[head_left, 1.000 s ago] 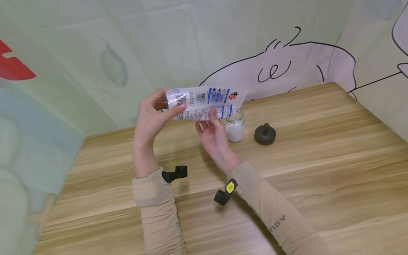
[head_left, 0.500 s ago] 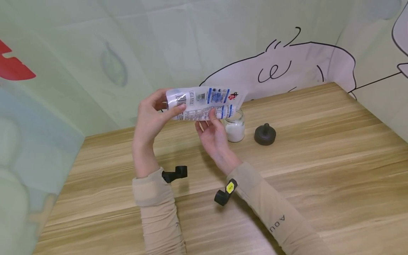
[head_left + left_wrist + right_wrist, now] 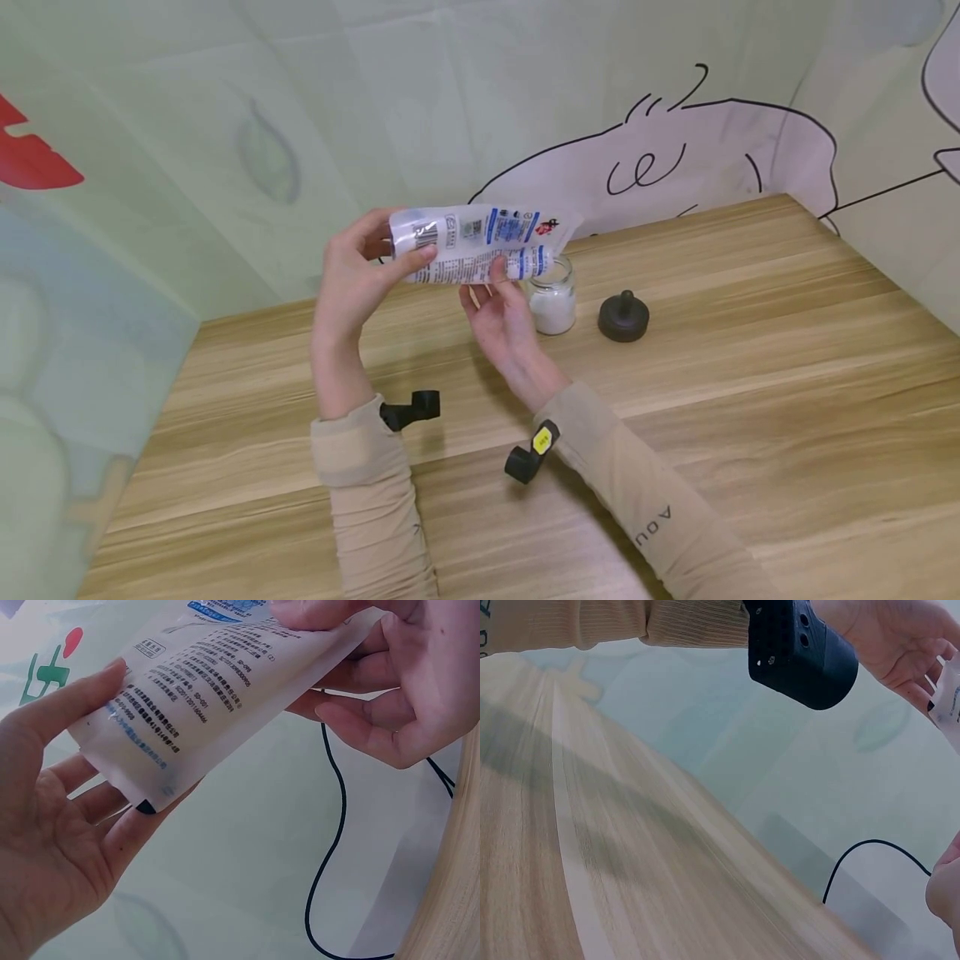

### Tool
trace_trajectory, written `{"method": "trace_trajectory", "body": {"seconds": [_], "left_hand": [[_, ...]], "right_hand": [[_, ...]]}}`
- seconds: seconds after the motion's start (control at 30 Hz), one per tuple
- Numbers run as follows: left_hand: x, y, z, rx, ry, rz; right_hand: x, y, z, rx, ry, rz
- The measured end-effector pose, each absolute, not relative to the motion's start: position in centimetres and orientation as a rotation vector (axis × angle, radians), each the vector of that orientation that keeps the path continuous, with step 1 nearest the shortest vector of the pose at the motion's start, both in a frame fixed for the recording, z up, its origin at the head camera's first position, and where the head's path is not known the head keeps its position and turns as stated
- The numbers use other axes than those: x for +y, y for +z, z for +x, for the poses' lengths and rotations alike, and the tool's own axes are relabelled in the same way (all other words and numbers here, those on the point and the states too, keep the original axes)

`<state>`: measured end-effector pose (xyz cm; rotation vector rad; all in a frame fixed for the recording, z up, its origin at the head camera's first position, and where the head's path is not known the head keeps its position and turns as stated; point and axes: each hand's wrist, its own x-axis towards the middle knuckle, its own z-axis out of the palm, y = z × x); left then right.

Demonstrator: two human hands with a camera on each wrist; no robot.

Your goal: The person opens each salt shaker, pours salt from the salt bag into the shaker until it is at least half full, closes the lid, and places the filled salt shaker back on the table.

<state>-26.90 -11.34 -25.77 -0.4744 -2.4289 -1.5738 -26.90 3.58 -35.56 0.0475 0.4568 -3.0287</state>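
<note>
A white plastic bag with blue and black print and a barcode is held up sideways over the table. My left hand grips its left end, thumb on the printed face and fingers behind. My right hand holds it from below near the other end, thumb on the front. That right end overlaps the mouth of a glass jar in the head view; the jar stands upright, lidless, with white contents. In the left wrist view both hands pinch the bag. Only the bag's corner shows in the right wrist view.
A dark round lid with a knob lies on the wooden table, right of the jar. A printed cloth backdrop rises behind the table. A thin black cord hangs against it in the wrist views.
</note>
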Motion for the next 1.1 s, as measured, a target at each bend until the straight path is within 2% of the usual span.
{"method": "trace_trajectory", "body": {"seconds": [1.1], "left_hand": [[-11.16,-25.99,-27.04,-2.419,-1.545,-0.487]], "right_hand": [[3.58,-35.67,-26.86,0.434,-3.041,0.04]]}}
